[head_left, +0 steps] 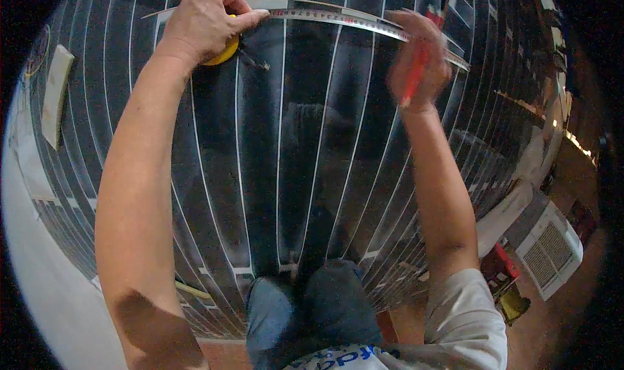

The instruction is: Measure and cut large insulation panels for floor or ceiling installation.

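Probably light, springy, the tape measure (318, 13) lies across the striped panel (260, 142); I'd hold its edges. Left hand (201, 28): grip closed on it. Right hand (435, 64): grip around red pencil (416, 77).

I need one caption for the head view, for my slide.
Left hand holds a yellow tape measure, blade extended toward the blurred right hand over a dark striped surface.

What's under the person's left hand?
Under the left hand, part of a yellow tape measure shows, with the dark, pale-lined surface around it. The rest of the case, and whatever lies directly beneath the palm, is covered.
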Demonstrator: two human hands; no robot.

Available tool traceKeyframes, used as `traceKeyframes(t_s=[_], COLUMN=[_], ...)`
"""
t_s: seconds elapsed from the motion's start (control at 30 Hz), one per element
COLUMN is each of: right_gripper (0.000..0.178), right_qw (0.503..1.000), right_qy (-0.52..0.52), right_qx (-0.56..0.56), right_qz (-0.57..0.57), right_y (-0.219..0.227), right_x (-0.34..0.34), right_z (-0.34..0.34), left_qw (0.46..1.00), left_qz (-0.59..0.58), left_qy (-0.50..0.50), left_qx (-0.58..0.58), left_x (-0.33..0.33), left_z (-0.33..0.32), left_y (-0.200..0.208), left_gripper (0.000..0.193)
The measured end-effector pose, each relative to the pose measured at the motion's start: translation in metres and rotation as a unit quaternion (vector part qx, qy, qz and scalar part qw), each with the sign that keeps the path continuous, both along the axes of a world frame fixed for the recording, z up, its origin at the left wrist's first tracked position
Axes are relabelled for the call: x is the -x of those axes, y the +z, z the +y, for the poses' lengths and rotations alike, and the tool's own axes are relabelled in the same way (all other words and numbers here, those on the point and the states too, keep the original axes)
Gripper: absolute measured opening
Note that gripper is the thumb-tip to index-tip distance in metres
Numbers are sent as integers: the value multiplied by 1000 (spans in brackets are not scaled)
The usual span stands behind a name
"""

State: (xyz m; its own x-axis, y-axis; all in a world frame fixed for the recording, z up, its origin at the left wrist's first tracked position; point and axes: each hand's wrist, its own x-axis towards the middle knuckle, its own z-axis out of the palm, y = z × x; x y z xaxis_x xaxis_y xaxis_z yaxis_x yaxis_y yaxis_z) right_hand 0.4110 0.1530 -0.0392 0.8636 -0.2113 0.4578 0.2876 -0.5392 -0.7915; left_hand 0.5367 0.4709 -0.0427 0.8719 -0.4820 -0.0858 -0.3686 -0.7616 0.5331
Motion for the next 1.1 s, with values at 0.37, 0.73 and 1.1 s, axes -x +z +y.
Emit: traceKeyframes(t_s=[0.37, 0.73, 1.1], right_gripper=[35, 33, 34], right_qw=[886, 897, 906], right_qy=[-447, -430, -415], right_qx=[45, 27, -2], right_qz=[118, 100, 80], right_y=[-37, -32, -42], right_x=[47, 45, 43], right_z=[-167, -166, -168], left_qw=[991, 957, 941], left_qz=[99, 214, 275], left_qy=[6, 98, 114], left_qx=[-88, -168, -161], left_x=[-12, -2, -11], left_z=[-32, -77, -65], left_y=[26, 110, 114], left_gripper=[38, 33, 31])
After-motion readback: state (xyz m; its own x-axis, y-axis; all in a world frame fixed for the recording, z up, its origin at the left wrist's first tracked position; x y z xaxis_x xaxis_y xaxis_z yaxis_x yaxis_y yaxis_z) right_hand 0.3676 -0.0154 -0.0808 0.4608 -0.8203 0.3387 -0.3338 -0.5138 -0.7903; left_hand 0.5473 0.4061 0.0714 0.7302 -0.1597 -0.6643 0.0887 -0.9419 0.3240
